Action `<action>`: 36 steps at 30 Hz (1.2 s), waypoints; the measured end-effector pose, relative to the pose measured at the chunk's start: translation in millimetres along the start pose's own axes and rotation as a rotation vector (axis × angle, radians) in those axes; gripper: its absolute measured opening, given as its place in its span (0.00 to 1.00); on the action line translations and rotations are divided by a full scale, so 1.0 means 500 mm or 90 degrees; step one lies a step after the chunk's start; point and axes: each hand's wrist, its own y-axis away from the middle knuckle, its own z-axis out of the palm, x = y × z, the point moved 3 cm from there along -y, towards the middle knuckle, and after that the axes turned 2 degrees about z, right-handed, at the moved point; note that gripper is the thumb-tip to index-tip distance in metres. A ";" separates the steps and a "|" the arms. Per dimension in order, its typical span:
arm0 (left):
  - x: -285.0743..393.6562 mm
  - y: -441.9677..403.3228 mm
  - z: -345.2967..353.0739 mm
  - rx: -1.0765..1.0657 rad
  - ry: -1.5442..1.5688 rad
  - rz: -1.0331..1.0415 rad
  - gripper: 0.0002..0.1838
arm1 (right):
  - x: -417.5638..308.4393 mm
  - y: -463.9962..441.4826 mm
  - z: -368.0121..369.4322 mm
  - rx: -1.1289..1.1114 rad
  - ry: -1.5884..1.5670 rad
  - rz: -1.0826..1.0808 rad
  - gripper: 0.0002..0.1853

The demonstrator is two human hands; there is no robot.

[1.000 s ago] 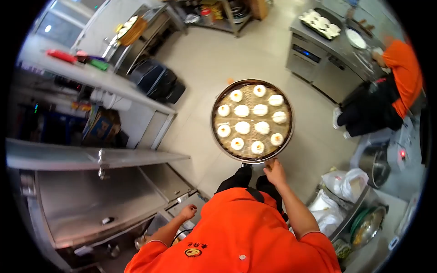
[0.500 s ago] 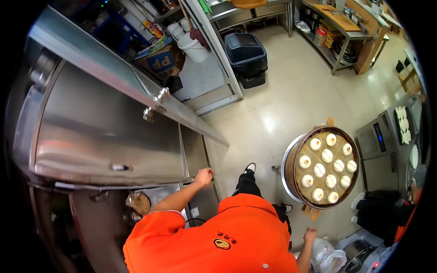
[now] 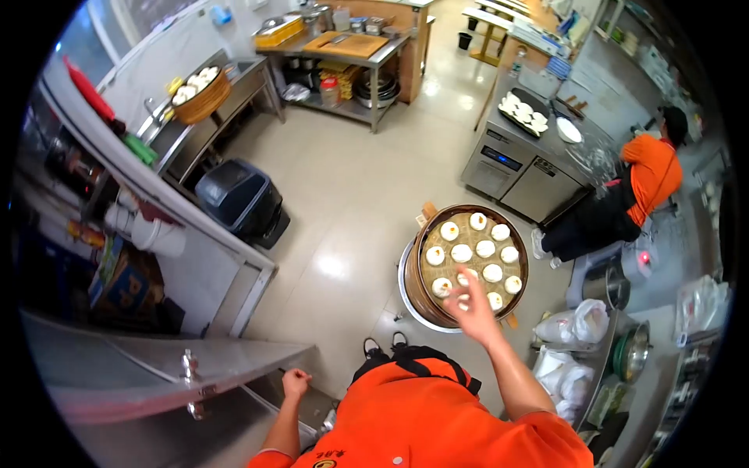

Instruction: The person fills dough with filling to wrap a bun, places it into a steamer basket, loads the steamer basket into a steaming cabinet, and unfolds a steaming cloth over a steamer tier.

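Note:
Over the near part of a round bamboo steamer (image 3: pixel 424 288) reaches my right hand (image 3: pixel 471 310), fingers spread and nothing seen gripped. White buns (image 3: pixel 484 249), some with an orange spot on top, are spaced over the mat inside; the hand partly hides a few. Whether my fingertips touch a bun I cannot tell. The steamer stands on a wide metal rim (image 3: pixel 406 296). Low at my left side, my left hand (image 3: pixel 295 383) is loosely curled, near the edge of a glass door (image 3: pixel 257 355), with nothing visible in it.
A co-worker (image 3: pixel 654 175) stands at a steel counter (image 3: pixel 538 168) holding a tray of white pieces (image 3: pixel 523 113). A dark bin (image 3: pixel 240 199) stands left. Another bun-filled steamer (image 3: pixel 204 103) is by the sink. Plastic bags (image 3: pixel 573 324) lie at right.
My view has swung to the right, bringing the co-worker and counter fully into sight. My right hand has risen from my side to above the buns. My left hand stays low and curled.

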 end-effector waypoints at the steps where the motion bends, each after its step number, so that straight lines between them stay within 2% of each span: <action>1: -0.012 -0.007 0.005 -0.031 0.029 -0.042 0.10 | -0.050 -0.023 -0.023 0.065 -0.040 -0.050 0.41; 2: -0.020 -0.017 0.007 -0.059 0.059 -0.084 0.09 | -0.094 -0.045 -0.045 0.128 -0.081 -0.104 0.43; 4: -0.032 -0.026 0.007 -0.069 -0.003 -0.069 0.06 | -0.161 -0.075 -0.081 0.236 -0.160 -0.217 0.44; 6: -0.046 -0.046 0.004 -0.062 -0.080 -0.048 0.02 | -0.224 -0.089 -0.107 0.291 -0.224 -0.253 0.45; 7: -0.037 -0.050 -0.003 -0.104 -0.008 -0.116 0.02 | -0.234 -0.103 -0.118 0.319 -0.239 -0.312 0.46; 9: -0.012 -0.056 -0.026 -0.114 -0.122 -0.080 0.05 | -0.243 -0.128 -0.132 0.375 -0.260 -0.385 0.46; 11: 0.013 -0.061 -0.051 -0.089 -0.161 -0.093 0.06 | -0.250 -0.152 -0.137 0.403 -0.304 -0.388 0.46; 13: 0.081 -0.081 -0.077 -0.071 -0.220 -0.014 0.06 | -0.253 -0.178 -0.135 0.418 -0.318 -0.394 0.46; 18: 0.216 -0.176 -0.118 -0.028 -0.157 0.018 0.06 | -0.261 -0.239 -0.097 0.414 -0.280 -0.379 0.46; 20: 0.252 -0.235 -0.123 -0.006 -0.127 0.080 0.05 | -0.266 -0.268 -0.061 0.382 -0.252 -0.390 0.44; 21: 0.262 -0.268 -0.122 -0.012 -0.059 0.046 0.04 | -0.273 -0.282 -0.038 0.344 -0.260 -0.371 0.44; 24: 0.298 -0.362 -0.121 -0.055 -0.078 0.038 0.04 | -0.292 -0.334 0.030 0.267 -0.274 -0.322 0.44; 29: 0.368 -0.519 -0.153 -0.123 -0.128 0.088 0.05 | -0.356 -0.423 0.087 0.341 -0.247 -0.323 0.44; 31: 0.344 -0.579 -0.178 -0.136 -0.131 0.057 0.07 | -0.403 -0.447 0.108 0.368 -0.243 -0.328 0.45; 36: 0.373 -0.724 -0.269 -0.088 -0.307 0.068 0.09 | -0.493 -0.474 0.101 0.427 -0.165 -0.363 0.44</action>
